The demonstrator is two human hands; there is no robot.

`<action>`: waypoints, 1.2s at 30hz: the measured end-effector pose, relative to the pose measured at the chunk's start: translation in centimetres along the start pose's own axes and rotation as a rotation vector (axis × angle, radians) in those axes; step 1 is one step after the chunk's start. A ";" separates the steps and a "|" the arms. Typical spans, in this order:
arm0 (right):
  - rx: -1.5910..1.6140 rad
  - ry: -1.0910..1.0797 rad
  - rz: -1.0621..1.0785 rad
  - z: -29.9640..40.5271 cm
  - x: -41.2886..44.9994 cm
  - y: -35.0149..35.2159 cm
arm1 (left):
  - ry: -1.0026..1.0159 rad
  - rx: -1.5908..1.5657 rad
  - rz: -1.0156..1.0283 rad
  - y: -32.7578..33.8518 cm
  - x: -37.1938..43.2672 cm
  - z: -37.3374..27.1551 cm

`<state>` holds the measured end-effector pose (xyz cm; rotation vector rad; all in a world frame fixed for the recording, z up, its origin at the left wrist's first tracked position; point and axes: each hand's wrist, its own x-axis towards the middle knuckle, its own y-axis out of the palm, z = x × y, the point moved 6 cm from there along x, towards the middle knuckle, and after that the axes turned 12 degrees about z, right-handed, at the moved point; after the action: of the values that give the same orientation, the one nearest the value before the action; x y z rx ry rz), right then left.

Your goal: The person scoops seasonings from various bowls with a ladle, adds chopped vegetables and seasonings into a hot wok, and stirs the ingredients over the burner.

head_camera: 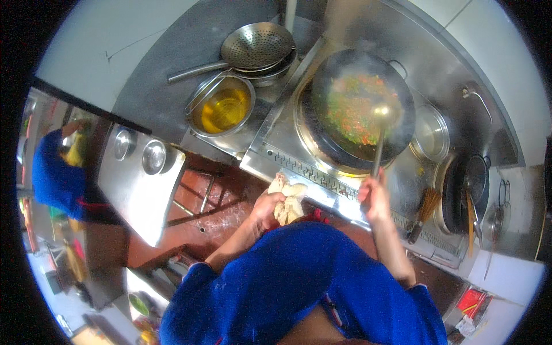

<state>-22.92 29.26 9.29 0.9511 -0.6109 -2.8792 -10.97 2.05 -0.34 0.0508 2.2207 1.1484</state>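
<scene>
A large black wok (321, 101) sits on the stove ring, steam rising from chopped green and red food (355, 103) inside. My right hand (374, 196) grips the handle of a metal ladle (379, 144), whose bowl is in the wok over the food. Left of it, in front of the stove's edge, my left hand (267, 209) is closed around a crumpled beige cloth (290, 202). The cloth is not touching the wok.
A bowl of yellow oil (226, 110) and a perforated strainer (257, 45) stand left of the stove. On the right are a clear container (429, 136), a bamboo brush (427, 207) and a second wok (455, 194). A co-worker in blue (58, 172) stands at far left beyond a metal table (138, 189).
</scene>
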 end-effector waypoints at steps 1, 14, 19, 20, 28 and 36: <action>-0.042 0.051 -0.028 -0.7 -2.1 1.5 | 0.018 -0.012 -0.016 0.2 -0.6 0.1; -1.508 -0.301 -0.015 8.1 3.4 -11.8 | 0.098 -0.237 -0.036 3.1 -1.6 1.5; -0.502 0.004 0.182 5.4 -0.4 -18.9 | 0.150 -0.342 -0.023 1.3 -0.9 2.5; -0.121 0.041 0.128 5.6 -2.3 -19.4 | 0.131 -0.357 0.007 0.9 -0.3 2.8; -0.798 0.322 0.117 16.7 -11.7 -11.1 | 0.111 -0.394 0.003 1.1 -0.4 3.2; -1.132 -0.114 0.062 10.8 5.9 -9.9 | 0.122 -0.320 -0.016 3.4 -1.9 2.3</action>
<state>-33.21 41.16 10.12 0.5305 0.8986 -2.5281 -9.00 5.23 2.20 -0.1733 2.1076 1.5187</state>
